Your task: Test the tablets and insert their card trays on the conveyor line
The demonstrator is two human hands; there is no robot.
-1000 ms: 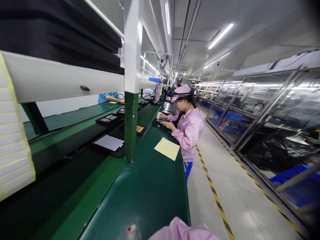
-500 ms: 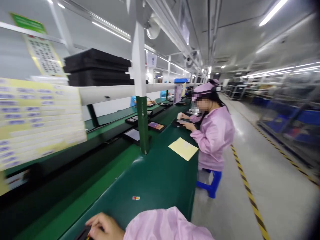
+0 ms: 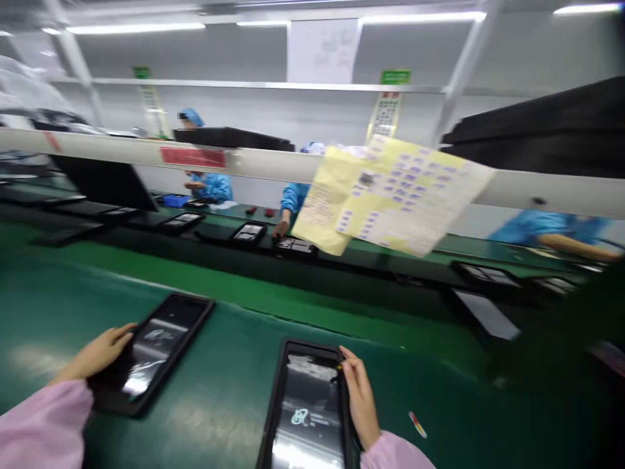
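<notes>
Left hand (image 3: 92, 355): fingers (image 3: 120, 335) lie extended and relaxed against the edge of the left black-framed tablet (image 3: 151, 352), not clenched.
Right hand (image 3: 359, 397): fingers (image 3: 352, 371) curl around the side of the right black-framed tablet (image 3: 305, 417), grasping its frame.
Tablets: both lie flat on the green workbench (image 3: 219, 417), well apart, with the right one cut off by the bottom of the view.
Sleeves: pink sleeves (image 3: 43, 423) reach in over the near part of the workbench.
Beyond the workbench: a white rail (image 3: 517, 194) runs across, with a yellow paper chart (image 3: 395, 195) hanging at it, blurred, and black stacked trays (image 3: 532, 130) above it.
Far side of the workbench: co-workers in blue smocks (image 3: 209, 187) handle more tablets (image 3: 249, 232).
Near the right hand: a small coloured scrap (image 3: 417, 425) lies on the workbench.
</notes>
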